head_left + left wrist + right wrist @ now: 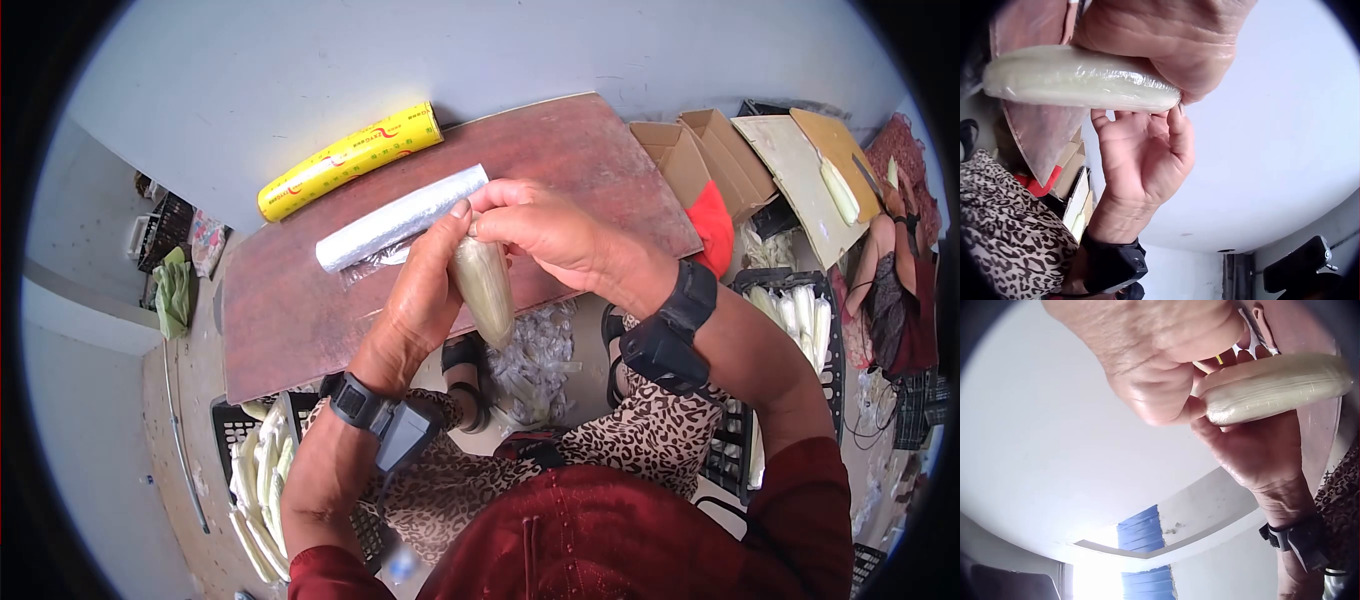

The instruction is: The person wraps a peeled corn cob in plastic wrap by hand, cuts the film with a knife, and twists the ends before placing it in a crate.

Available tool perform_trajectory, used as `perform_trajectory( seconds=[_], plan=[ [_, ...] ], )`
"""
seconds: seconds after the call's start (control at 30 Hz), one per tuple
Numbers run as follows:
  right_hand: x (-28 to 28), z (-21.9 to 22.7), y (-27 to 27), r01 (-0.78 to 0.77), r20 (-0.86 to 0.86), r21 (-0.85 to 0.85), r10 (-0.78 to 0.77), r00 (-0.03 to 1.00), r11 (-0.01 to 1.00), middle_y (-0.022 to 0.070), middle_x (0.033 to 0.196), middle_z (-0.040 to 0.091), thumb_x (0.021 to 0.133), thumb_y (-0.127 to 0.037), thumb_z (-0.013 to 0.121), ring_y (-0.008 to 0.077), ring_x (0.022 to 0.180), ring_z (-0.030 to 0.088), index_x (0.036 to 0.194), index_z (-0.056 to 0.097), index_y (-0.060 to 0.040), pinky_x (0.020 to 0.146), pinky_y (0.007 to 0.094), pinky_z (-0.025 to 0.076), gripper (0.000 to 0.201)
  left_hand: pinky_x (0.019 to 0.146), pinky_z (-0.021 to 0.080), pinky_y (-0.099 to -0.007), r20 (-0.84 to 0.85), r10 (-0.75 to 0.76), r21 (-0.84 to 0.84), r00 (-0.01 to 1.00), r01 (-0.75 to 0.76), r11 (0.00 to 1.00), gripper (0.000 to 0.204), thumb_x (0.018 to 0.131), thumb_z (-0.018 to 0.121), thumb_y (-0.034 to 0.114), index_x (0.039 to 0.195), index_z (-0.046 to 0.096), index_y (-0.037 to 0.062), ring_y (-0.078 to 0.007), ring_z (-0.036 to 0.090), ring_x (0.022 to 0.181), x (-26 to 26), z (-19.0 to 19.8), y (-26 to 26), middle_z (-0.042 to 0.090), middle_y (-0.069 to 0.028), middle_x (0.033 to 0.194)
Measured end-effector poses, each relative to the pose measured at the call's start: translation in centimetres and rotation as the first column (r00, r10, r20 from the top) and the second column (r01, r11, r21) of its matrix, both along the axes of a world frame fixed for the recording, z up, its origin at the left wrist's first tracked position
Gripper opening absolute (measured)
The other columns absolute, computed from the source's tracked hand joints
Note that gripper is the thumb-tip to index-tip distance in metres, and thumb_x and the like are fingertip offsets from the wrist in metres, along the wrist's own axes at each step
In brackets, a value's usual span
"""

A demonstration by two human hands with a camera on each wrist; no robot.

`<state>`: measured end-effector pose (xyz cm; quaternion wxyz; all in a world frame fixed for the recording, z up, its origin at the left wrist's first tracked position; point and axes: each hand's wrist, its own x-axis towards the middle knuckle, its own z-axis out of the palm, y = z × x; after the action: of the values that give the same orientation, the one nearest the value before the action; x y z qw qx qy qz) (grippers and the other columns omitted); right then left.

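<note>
Over the front of the table, an ear of corn in its pale green husk [483, 290] hangs tilted, wrapped in shiny clear film [1129, 80]. My left hand [422, 290] holds it near its upper end, with the thumb up at the tip and the palm along its side in the right wrist view. My right hand [550, 238] pinches the film at that same end, thumb and fingertips meeting the left thumb. The lower end of the corn points toward my body. Behind the hands lies a roll of clear cling film [400, 220], a loose edge trailing from it.
A yellow printed roll [350, 160] lies along the back of the reddish table [560, 150]. Crates of pale ears [262, 470] stand at both sides of my legs. Cardboard boxes [725, 160] and a red cloth [710, 230] are to the right, where another person [890, 270] sits.
</note>
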<state>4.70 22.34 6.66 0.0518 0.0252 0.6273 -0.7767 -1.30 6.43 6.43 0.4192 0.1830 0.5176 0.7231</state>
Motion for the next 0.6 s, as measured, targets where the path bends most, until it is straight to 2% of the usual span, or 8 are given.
perform_trajectory(
  seconds=[0.07,0.17,0.2,0.27,0.37,0.47,0.57,0.6],
  plan=[
    [0.2,0.3,-0.5,0.071,-0.046,0.023,-0.070,0.997,0.997,0.0100,0.098,0.062,0.085,-0.023,0.066,0.0158,0.088,0.059,0.115,0.061,0.0056,0.071,0.0323,0.049,0.042,0.094,0.049,-0.0378,0.059,0.045,0.001,0.997,-0.045,0.999,0.050,0.100,0.049,0.042,0.129,0.052,0.0013,-0.0210,0.061,0.104,0.0,0.2,0.3,0.061,-0.0114,0.115],
    [0.7,1.3,0.0,-0.024,-0.096,0.074,0.031,0.995,0.997,0.0077,0.118,0.057,0.089,-0.021,0.067,0.0156,0.105,0.054,0.132,0.049,0.0018,0.090,0.0325,0.045,0.051,0.094,0.049,-0.0385,0.095,0.098,0.046,0.991,-0.103,0.994,0.046,0.100,0.048,0.038,0.127,0.052,0.0020,-0.0222,0.061,0.104,0.2,1.3,0.5,0.061,-0.0117,0.115],
    [0.6,1.0,0.1,-0.032,-0.138,0.079,0.042,0.990,0.996,0.0086,0.120,0.057,0.089,-0.020,0.068,0.0164,0.108,0.054,0.135,0.047,0.0014,0.093,0.0332,0.045,0.055,0.095,0.049,-0.0398,0.147,0.084,0.069,0.985,-0.095,0.993,0.044,0.099,0.048,0.037,0.126,0.052,0.0030,-0.0227,0.061,0.105,-0.4,1.3,0.6,0.061,-0.0115,0.115],
    [0.3,0.3,0.1,-0.049,-0.224,0.091,0.069,0.972,0.995,0.0105,0.123,0.055,0.088,-0.020,0.070,0.0181,0.114,0.053,0.139,0.042,0.0004,0.098,0.0345,0.044,0.062,0.096,0.049,-0.0401,0.145,0.080,0.076,0.986,-0.091,0.993,0.044,0.099,0.048,0.038,0.125,0.053,0.0034,-0.0224,0.060,0.106,-0.1,1.5,0.3,0.061,-0.0113,0.116],
    [1.1,1.5,-0.5,-0.003,-0.202,0.408,0.094,0.975,0.913,0.0143,0.126,0.054,0.085,-0.017,0.072,0.0222,0.121,0.050,0.142,0.039,-0.0018,0.104,0.0365,0.041,0.068,0.098,0.049,-0.0403,0.160,0.069,0.063,0.985,-0.080,0.995,0.044,0.099,0.049,0.039,0.126,0.053,0.0042,-0.0222,0.060,0.109,-0.2,1.2,0.2,0.061,-0.0110,0.118],
    [0.9,1.4,-1.4,0.119,-0.295,0.609,0.085,0.952,0.784,0.0190,0.129,0.053,0.084,-0.015,0.073,0.0290,0.124,0.050,0.144,0.035,-0.0027,0.105,0.0398,0.041,0.072,0.099,0.048,-0.0404,0.202,0.000,0.091,0.979,-0.019,0.996,0.044,0.099,0.049,0.040,0.127,0.053,0.0057,-0.0224,0.060,0.112,-0.5,0.5,0.2,0.061,-0.0104,0.121],
    [1.2,0.6,-2.8,0.334,-0.450,0.647,-0.010,0.893,0.685,0.0228,0.131,0.051,0.083,-0.014,0.073,0.0359,0.126,0.050,0.146,0.032,-0.0021,0.107,0.0437,0.041,0.076,0.099,0.049,-0.0410,0.245,-0.012,0.105,0.969,-0.015,0.994,0.043,0.100,0.050,0.040,0.128,0.053,0.0074,-0.0230,0.060,0.113,-0.7,0.3,0.0,0.061,-0.0095,0.122],
    [1.1,0.5,-2.8,0.343,-0.467,0.639,-0.007,0.884,0.689,0.0231,0.132,0.051,0.083,-0.013,0.073,0.0366,0.126,0.050,0.146,0.031,-0.0024,0.107,0.0440,0.041,0.076,0.098,0.049,-0.0413,0.259,-0.006,0.102,0.966,-0.021,0.995,0.043,0.100,0.050,0.041,0.128,0.053,0.0079,-0.0232,0.060,0.113,-0.8,0.3,0.0,0.061,-0.0091,0.122]
  ],
)
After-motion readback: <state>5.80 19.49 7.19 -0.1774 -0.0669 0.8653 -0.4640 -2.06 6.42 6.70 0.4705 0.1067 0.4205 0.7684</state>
